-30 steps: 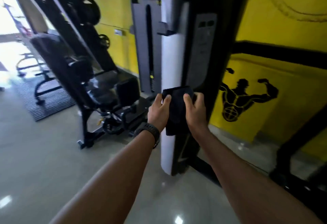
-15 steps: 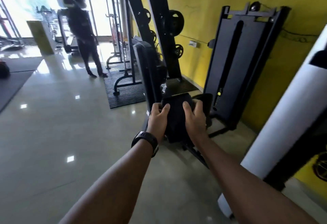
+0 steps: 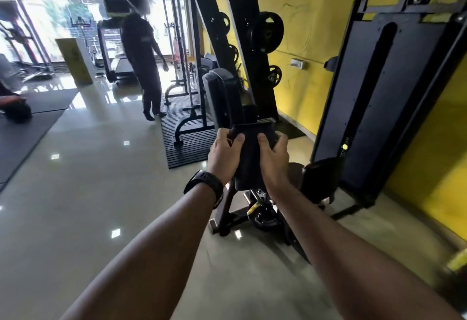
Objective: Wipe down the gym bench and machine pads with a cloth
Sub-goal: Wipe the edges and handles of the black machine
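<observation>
Above the floor (image 3: 75, 193), the left grip (image 3: 224, 159) and right grip (image 3: 274, 161) each pinch the folded dark cloth (image 3: 250, 154), thumbs on top, likely squaring it for wiping. Beyond stands the back pad (image 3: 220, 97), not yet touched. Farther off, a person (image 3: 141, 66) stands.

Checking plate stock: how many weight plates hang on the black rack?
4. On the rack: a large plate upper right, a small plate below it, an upper left plate and a lower left plate. Others may be hidden.
</observation>
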Available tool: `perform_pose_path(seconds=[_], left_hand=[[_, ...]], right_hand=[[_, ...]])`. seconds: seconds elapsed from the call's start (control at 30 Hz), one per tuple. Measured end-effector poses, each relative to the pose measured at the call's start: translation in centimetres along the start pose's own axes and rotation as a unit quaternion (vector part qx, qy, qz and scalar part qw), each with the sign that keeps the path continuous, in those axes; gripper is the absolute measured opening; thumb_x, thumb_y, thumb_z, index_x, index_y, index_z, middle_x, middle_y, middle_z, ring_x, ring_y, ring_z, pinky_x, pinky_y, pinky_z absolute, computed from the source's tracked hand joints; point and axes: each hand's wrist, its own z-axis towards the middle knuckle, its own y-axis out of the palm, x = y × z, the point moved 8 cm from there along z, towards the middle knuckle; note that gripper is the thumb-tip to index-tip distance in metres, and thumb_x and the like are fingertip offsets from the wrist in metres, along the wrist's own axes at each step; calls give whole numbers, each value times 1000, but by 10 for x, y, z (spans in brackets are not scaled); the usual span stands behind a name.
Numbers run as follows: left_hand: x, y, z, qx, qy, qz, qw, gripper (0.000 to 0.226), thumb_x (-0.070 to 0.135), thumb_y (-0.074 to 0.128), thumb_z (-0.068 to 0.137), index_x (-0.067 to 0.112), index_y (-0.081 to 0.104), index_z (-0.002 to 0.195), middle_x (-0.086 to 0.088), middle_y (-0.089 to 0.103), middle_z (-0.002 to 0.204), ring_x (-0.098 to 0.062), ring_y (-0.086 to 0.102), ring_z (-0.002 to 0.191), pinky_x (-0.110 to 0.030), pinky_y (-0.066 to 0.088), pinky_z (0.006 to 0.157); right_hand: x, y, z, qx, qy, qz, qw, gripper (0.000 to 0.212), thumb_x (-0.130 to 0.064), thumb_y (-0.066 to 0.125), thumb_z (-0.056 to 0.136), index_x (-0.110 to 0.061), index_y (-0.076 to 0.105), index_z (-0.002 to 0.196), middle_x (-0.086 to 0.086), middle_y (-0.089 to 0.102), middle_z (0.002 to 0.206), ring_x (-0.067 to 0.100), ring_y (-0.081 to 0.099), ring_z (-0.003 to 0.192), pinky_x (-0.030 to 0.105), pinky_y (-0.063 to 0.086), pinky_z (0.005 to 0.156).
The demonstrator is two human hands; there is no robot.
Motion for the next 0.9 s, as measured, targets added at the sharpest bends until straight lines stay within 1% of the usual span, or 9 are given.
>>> perform_pose_path(seconds=[0.13, 0.33, 0.43, 0.5, 0.6, 0.7, 0.77, 0.83, 0.9], left_hand=[[0, 31, 68, -13, 23, 54, 998, 27, 52, 54, 96, 29, 56, 109, 7, 65, 98, -18, 63, 95, -48, 53, 88], [-11, 88, 157, -33, 71, 155, 985, 25, 49, 53, 99, 25, 55, 106, 8, 64, 89, -16, 63, 86, -40, 53, 77], [-8, 108, 200, -24, 130, 204, 970, 27, 49, 53, 97, 25, 57, 107, 12, 57, 85, -18, 59, 91, -43, 50, 86], [-5, 113, 227, -11, 171, 244, 954, 29, 46, 54, 99, 20, 58, 113, 14, 48, 84, -19, 52, 98, -42, 42, 95], [-11, 120, 291, -1, 218, 303, 928, 33, 47, 53, 100, 19, 59, 117, 4, 61, 94, -22, 53, 107, -44, 36, 100], [-13, 122, 345, 11, 251, 339, 907, 34, 45, 57, 98, 15, 61, 114, -4, 65, 94, -25, 55, 105, -47, 33, 103], [-2, 120, 365, 39, 288, 365, 885, 33, 43, 59, 96, 14, 63, 111, -6, 66, 97, -28, 54, 106, -50, 33, 105], [1, 123, 392, 49, 318, 410, 854, 35, 45, 57, 94, 14, 64, 110, -6, 65, 105, -30, 53, 111, -54, 31, 110], [1, 125, 421, 44, 313, 460, 830, 42, 51, 51, 94, 15, 63, 112, -8, 61, 116, -31, 51, 119, -58, 30, 113]], right_hand=[[20, 11, 70, 12, 22, 0, 1000, 34, -41, 52, 103, -24, 46, 132, -6, 66, 107, 15, 67, 95, 46, 58, 87], [69, 18, 165, 43, 63, 29, 997, 36, -40, 51, 103, -23, 45, 134, -3, 68, 108, 15, 69, 94, 43, 61, 84], [89, 33, 213, 49, 81, 70, 993, 33, -35, 51, 105, -21, 45, 134, -1, 68, 110, 12, 69, 92, 36, 61, 80], [96, 49, 243, 46, 72, 86, 993, 30, -36, 51, 105, -24, 46, 132, -1, 67, 112, 14, 70, 96, 40, 61, 83], [105, 81, 301, 48, 74, 98, 991, 30, -35, 51, 105, -24, 46, 132, 1, 66, 118, 17, 68, 103, 45, 60, 89], [108, 108, 347, 40, 77, 117, 989, 31, -36, 52, 104, -24, 47, 132, 3, 66, 121, 19, 68, 106, 48, 59, 90], [107, 121, 370, 31, 82, 137, 987, 30, -33, 52, 105, -22, 48, 132, 3, 66, 120, 17, 68, 103, 43, 61, 87], [109, 136, 395, 25, 97, 175, 979, 29, -28, 52, 106, -18, 48, 132, 5, 66, 118, 14, 69, 98, 30, 61, 76], [111, 151, 418, 11, 108, 210, 972, 28, -25, 52, 106, -15, 48, 132, 9, 66, 119, 18, 70, 97, 26, 58, 69]])
